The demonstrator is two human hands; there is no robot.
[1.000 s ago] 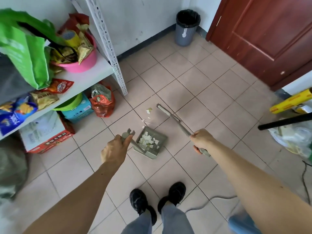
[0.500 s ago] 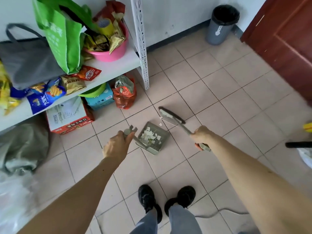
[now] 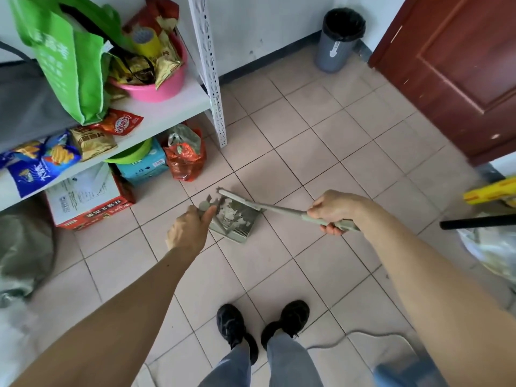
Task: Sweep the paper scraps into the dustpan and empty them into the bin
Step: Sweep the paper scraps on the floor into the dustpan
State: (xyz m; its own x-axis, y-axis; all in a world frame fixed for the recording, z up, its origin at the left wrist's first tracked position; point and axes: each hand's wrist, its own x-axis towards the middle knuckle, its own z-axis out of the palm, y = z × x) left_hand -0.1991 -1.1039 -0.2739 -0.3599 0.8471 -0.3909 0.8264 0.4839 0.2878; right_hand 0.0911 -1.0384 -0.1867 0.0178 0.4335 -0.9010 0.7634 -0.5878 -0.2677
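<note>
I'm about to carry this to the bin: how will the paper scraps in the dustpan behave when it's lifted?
The scraps look like small, thin, loose pieces, so probably very light and apt to flutter or slide out. The dustpan appears shallow with an open front, so tilting it forward would likely spill them. Keeping it level seems safest.

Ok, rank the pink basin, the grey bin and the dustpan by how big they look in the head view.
1. pink basin
2. grey bin, close to the basin and farther away, so this order is unsure
3. dustpan, clearly smallest
</note>
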